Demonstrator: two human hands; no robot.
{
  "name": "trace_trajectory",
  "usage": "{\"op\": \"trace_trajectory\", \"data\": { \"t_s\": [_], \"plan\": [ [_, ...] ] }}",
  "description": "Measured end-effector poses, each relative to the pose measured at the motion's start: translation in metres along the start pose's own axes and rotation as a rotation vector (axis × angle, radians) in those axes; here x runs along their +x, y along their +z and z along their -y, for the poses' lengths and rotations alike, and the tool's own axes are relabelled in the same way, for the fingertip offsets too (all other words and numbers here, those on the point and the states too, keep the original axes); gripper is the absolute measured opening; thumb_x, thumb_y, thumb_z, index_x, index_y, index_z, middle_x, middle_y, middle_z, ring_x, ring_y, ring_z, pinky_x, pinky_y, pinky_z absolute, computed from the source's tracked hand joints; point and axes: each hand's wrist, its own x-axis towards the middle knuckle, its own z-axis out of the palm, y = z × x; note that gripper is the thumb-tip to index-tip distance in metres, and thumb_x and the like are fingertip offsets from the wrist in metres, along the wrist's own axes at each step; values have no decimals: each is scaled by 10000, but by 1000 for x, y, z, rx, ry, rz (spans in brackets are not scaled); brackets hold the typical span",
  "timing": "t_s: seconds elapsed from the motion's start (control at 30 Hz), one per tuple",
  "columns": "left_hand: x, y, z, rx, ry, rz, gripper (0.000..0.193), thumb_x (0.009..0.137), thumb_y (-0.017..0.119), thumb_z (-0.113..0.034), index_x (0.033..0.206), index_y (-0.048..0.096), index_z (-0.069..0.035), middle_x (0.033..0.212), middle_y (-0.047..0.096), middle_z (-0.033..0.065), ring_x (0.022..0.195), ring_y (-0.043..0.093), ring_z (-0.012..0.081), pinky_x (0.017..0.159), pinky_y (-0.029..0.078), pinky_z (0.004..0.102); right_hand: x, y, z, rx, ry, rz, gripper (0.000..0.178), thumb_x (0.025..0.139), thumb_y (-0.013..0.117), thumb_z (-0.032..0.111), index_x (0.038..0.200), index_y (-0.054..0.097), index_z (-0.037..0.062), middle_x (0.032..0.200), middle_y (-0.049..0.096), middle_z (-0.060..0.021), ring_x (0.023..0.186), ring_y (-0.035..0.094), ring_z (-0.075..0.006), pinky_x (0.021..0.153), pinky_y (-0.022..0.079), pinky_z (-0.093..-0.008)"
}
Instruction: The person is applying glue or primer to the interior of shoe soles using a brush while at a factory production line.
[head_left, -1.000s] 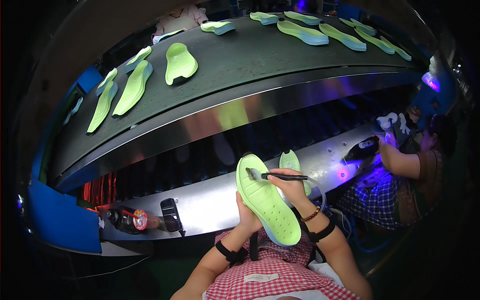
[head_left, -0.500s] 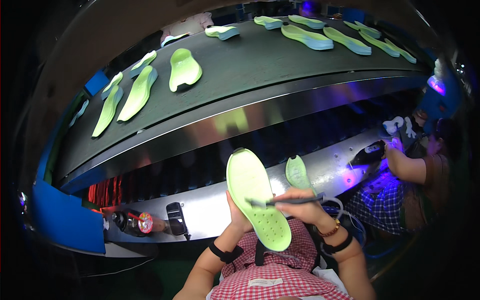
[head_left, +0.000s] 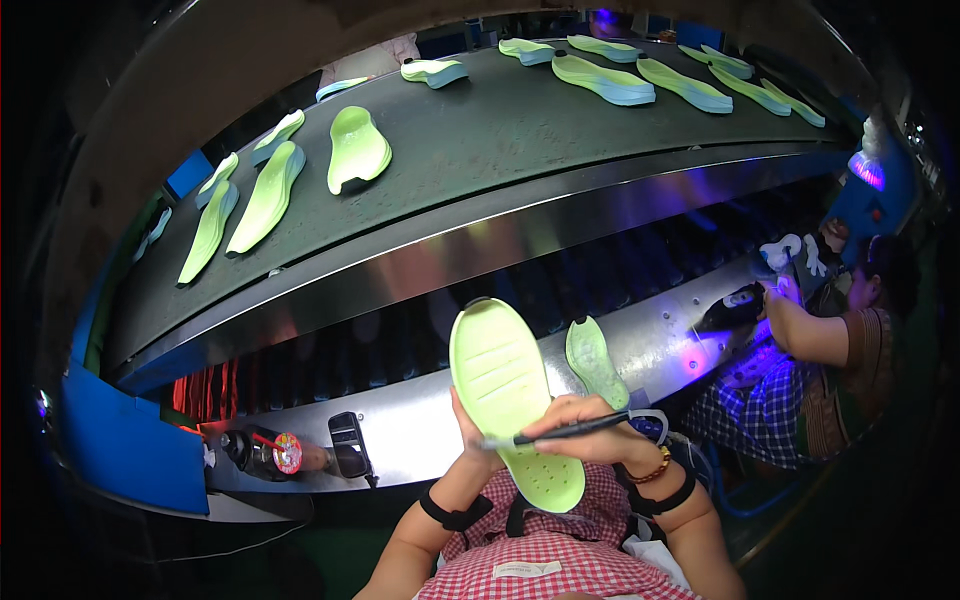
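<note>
A pale green shoe midsole is held up over my lap, with cross grooves in its upper part, small holes in the lower part and a dark patch at its top end. My left hand grips it along the left edge, some fingers hidden behind it. In my right hand is a slim brush with a dark handle. Its pale head crosses the midsole's narrow middle near the left edge. Just beyond my right hand, another green midsole lies on the metal bench.
A dark conveyor belt carries several green-and-blue midsoles behind a steel rail. On the bench's left are a dark bottle and a black-framed object. A co-worker sits at the right, handling a dark shoe.
The brush has moved down and left across the midsole, from its centre to the left edge near my left hand. More of the grooves show now. The whole view has shifted slightly.
</note>
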Motion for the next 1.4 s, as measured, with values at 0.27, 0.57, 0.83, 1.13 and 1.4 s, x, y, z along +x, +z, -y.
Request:
{"op": "trace_trajectory", "data": {
  "t_s": [0.27, 0.57, 0.83, 1.13, 1.4],
  "plan": [
    [11, -13, -9, 54, 179, 47, 895, 739, 143, -761, 1271, 349, -72, 1119, 527, 173, 858, 576, 360, 785, 468, 455, -7, 0, -10, -94, -130, -7, 227, 700, 681, 44, 926, 665, 61, 842, 630, -80, 791, 579, -163, 711, 466, -262],
    [21, 8, -35, -35, 381, 97, 904, 713, 192, -783, 1231, 407, -73, 951, 570, 260, 784, 579, 367, 697, 478, 440, -16, -6, -17, -140, -228, -8, 270, 664, 695, 13, 929, 663, 54, 873, 653, -50, 781, 562, -161, 730, 460, -258],
    [19, 19, -49, -89, 377, 45, 876, 729, 199, -767, 1224, 426, -80, 971, 576, 256, 798, 592, 368, 711, 491, 441, -26, -13, -15, -72, -187, -15, 240, 674, 700, 22, 910, 664, 44, 864, 653, -66, 786, 575, -159, 704, 468, -264],
    [22, 24, -51, -55, 404, 117, 903, 712, 215, -784, 1237, 418, -78, 1001, 558, 264, 829, 580, 377, 731, 483, 441, -33, -17, -19, 60, -149, 15, 246, 689, 689, 14, 932, 658, 36, 869, 644, -98, 779, 594, -160, 703, 475, -249],
    [21, 27, -52, -8, 444, 59, 943, 680, 222, -812, 1241, 412, -78, 1011, 551, 259, 825, 574, 382, 744, 473, 453, -30, -16, -21, -22, -128, -7, 260, 693, 691, 25, 947, 660, 66, 854, 631, -93, 757, 590, -143, 696, 466, -222]
  ]
}}
